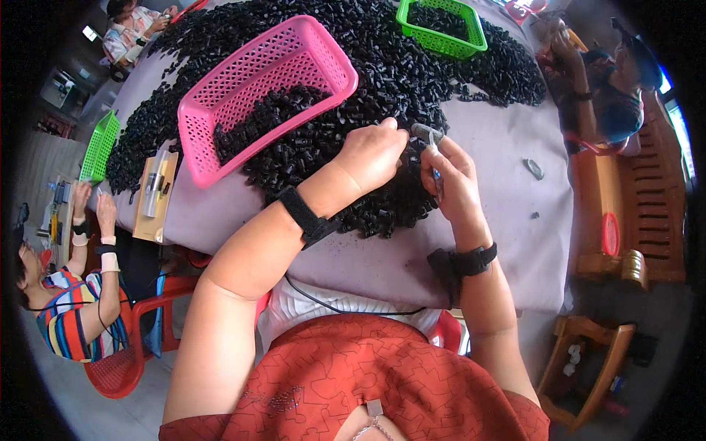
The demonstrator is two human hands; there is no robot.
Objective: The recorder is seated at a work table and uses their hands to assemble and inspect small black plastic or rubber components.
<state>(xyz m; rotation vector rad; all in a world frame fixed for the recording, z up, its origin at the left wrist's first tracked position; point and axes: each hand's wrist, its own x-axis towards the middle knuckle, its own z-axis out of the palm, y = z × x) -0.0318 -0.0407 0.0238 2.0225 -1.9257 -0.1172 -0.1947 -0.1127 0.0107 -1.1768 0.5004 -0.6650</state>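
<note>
A large heap of small black cylindrical parts [382, 198] covers the table in front of me. My left hand [370, 156] is closed over the heap, its fingers curled in a pinch; whatever lies in them is hidden. Just right of it, my right hand [454, 180] grips a slim tool [438, 182] with a bluish handle, perhaps a small knife. Something grey [426, 134] sits at the right fingertips, too small to name. Beyond my left hand, a pink perforated basket [193, 140] stands on the heap, partly filled with the same black parts.
A green basket [460, 48] sits at the far right of the heap, another green basket [99, 147] at the left edge. A grey ring-shaped thing [533, 169] lies on the tablecloth [507, 220]. Co-workers sit left, far left and right. A wooden stool [588, 367] stands lower right.
</note>
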